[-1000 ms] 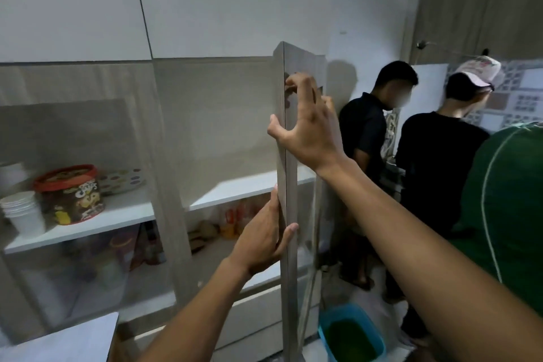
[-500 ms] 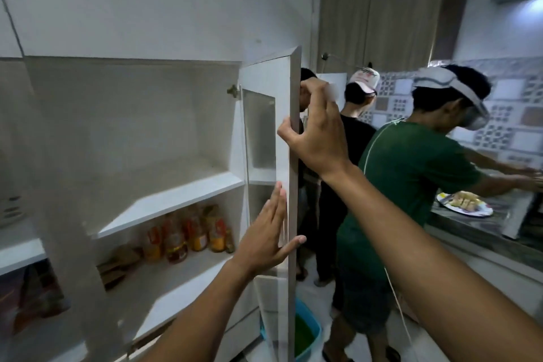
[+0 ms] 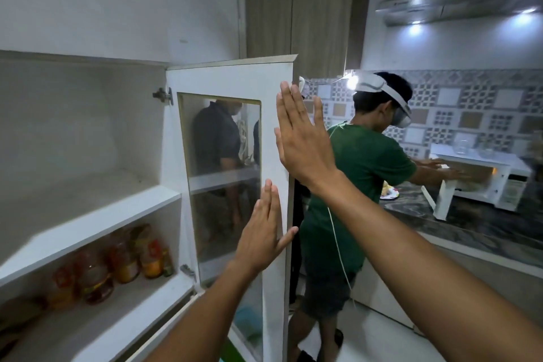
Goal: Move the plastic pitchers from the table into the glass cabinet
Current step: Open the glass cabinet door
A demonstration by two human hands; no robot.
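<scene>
At the open cabinet, I have both palms flat against the white-framed glass cabinet door (image 3: 232, 173), which stands swung out wide on its hinges. My left hand (image 3: 263, 232) rests low on the frame's outer stile, fingers straight and together, thumb hooked round the edge, gripping nothing. My right hand (image 3: 302, 138) sits higher on the same edge, fingers spread and extended, likewise holding nothing; it only presses.

As I judge it, the task is barely begun. The white upper shelf (image 3: 88, 214) inside lies bare, so no plastic pitcher has been placed yet. On the lower shelf (image 3: 97, 323) stand only some bottles with amber contents (image 3: 117, 261), near the hinge side. Opening the cabinet looks done; fetching, carrying and setting down every pitcher is still ahead.

No pitcher and no table appear anywhere in view, so I cannot tell where they lie relative to either hand; presumably they are behind or beside me. Just beyond the door a person in a green shirt (image 3: 361, 179) works at the counter, close enough to mind when I turn.
</scene>
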